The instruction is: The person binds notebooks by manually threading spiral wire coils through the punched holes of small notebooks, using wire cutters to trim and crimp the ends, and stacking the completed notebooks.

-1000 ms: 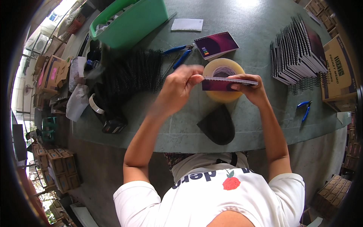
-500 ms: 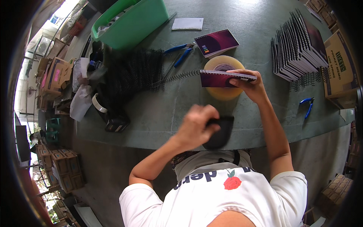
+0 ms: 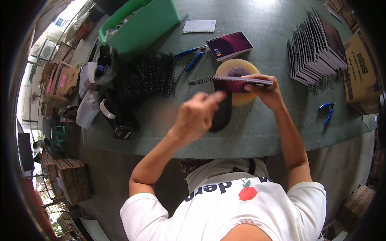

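Observation:
My right hand (image 3: pixel 264 89) grips a small dark-purple notebook (image 3: pixel 230 86) by its right end, holding it over a large roll of clear tape (image 3: pixel 238 64). A black wire coil (image 3: pixel 203 80) runs along the notebook's punched edge and sticks out past its left end. Slightly blurred, my left hand (image 3: pixel 197 112) is closed on a flat black rounded pad (image 3: pixel 222 116), just below the notebook's left part. Whether the pad touches the notebook I cannot tell. Behind the tape lies another purple notebook (image 3: pixel 230 45).
A heap of black coils (image 3: pixel 150 76) lies at left, by a green bin (image 3: pixel 140 28). Blue-handled pliers (image 3: pixel 195 61) rest near it; blue cutters (image 3: pixel 327 112) lie at right. Bound notebooks (image 3: pixel 315 52) stand stacked beside a cardboard box (image 3: pixel 362 72). A white pad (image 3: pixel 199 26) lies farther back.
My left hand and the black pad have moved left and up toward the notebook. The coil's loose length left of the notebook is shorter. My right hand holds nearly the same place.

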### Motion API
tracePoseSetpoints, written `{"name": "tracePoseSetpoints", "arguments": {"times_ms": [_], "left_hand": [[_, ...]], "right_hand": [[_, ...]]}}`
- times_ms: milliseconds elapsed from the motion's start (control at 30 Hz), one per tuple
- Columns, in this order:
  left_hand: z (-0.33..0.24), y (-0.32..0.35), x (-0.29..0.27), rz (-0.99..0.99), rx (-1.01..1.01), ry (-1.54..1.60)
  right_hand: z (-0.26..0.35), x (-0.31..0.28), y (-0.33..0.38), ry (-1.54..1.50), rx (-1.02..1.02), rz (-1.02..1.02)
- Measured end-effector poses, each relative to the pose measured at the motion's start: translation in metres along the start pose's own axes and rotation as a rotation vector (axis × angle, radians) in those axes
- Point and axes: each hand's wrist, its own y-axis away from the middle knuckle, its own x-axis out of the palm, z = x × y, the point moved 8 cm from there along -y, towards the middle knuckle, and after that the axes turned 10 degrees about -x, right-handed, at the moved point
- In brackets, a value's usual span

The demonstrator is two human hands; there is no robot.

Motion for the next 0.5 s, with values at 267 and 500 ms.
{"name": "tracePoseSetpoints", "arguments": {"times_ms": [267,500], "left_hand": [[0.010,0.012,-0.012,-0.056,-0.134,0.390],[0.003,-0.038,-0.026,-0.297,0.156,0.126]], "right_hand": [[0.002,0.000,0.001,-0.047,-0.008,-0.010],[0.012,-0.001,0.001,0.102,-0.068,0.091]]}}
